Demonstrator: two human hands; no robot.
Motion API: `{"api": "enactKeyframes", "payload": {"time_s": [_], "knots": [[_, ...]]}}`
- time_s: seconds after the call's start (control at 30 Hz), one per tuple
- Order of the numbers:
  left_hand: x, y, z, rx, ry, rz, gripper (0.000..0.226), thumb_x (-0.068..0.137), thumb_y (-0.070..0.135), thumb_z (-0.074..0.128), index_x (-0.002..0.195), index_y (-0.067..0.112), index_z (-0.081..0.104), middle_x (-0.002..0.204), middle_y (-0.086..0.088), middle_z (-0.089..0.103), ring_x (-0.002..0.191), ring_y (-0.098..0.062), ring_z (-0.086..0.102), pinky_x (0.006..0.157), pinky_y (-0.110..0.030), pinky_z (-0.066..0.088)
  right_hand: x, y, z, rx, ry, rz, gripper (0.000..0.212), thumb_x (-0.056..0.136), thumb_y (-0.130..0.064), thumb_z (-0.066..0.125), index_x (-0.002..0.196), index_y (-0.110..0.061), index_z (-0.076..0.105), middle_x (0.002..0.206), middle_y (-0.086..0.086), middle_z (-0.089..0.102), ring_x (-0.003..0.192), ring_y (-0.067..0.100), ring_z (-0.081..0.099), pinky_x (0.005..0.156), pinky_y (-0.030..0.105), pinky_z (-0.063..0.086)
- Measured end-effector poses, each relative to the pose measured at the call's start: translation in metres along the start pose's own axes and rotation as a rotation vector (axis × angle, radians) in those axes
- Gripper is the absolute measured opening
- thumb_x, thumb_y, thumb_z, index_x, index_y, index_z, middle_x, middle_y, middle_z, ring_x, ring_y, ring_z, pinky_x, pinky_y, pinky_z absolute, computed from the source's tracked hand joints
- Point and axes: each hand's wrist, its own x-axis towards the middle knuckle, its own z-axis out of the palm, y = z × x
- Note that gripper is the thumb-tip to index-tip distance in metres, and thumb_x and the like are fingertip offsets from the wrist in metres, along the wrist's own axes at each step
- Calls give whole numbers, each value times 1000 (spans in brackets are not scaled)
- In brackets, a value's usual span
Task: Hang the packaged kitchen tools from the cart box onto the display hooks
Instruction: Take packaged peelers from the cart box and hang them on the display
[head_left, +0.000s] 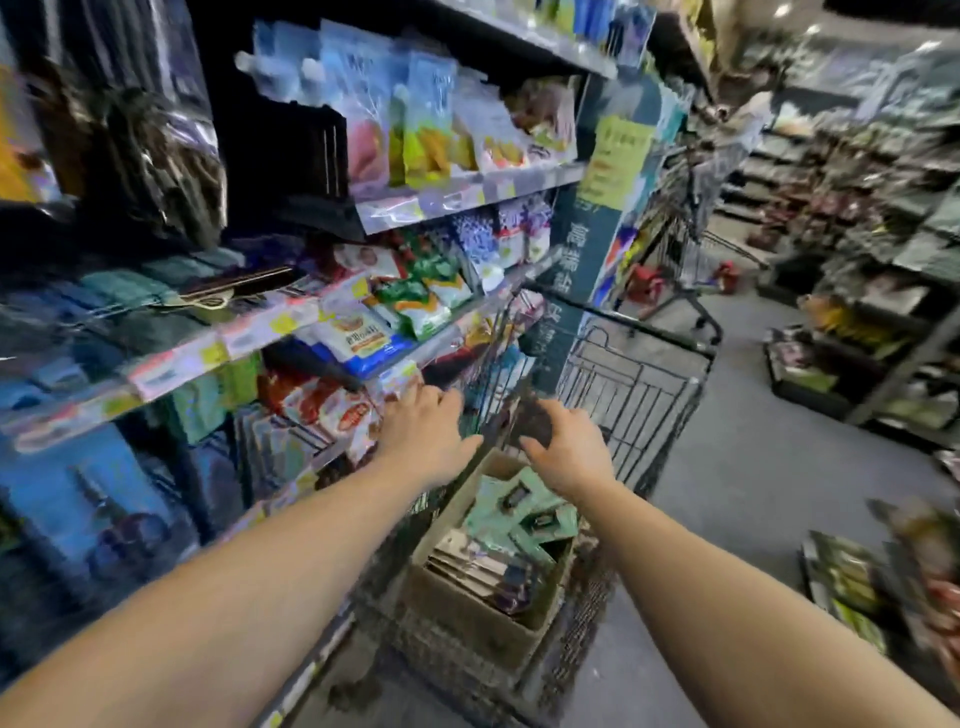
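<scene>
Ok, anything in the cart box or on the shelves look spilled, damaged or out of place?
Nothing clearly stands out. The packages lie loosely heaped in the cardboard box inside the cart, not spilled. The right hand holds a dark item too blurred to identify; the left hand is open.

Single head-worn wide-angle view, looking forward and down along both forearms, close over the cardboard box (483, 613) in the wire cart (644, 395); shelving (249, 332) near on the left, aisle floor (753, 467) receding to the right; edges bent by the lens
</scene>
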Motion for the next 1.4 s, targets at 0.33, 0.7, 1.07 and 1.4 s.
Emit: {"api": "enactKeyframes", "payload": {"time_s": [0.33,0.7,1.07,1.4], "knots": [[91,-28,85,-40,-151,-124,67,92,61,47,146,22,39,146,-11,44,135,-33,38,111,-45,34,104,43,93,11,-212,27,59,93,-38,60,146,-23,38,141,8,47,126,28,48,103,41,43],[106,-4,231,-197,-421,-591,67,94,58,49,148,21,36,150,-10,40,138,-34,35,113,-43,34,200,156,224,-110,-761,3,60,93,-41,59,146,-24,37,143,11,49,122,30,53,97,36,47],[99,36,328,-313,-611,-827,69,95,54,49,154,26,27,157,-11,34,147,-32,26,116,-46,29,209,202,319,-103,-1075,-6,66,94,-43,57,145,-11,32,137,15,50,120,34,54,93,38,47],[93,48,356,-373,-531,-872,64,91,52,58,146,23,41,143,-8,48,133,-28,42,109,-45,39,198,228,341,-116,-1167,72,45,85,-26,73,123,-14,54,105,3,60,93,20,57,87,34,52]]}}
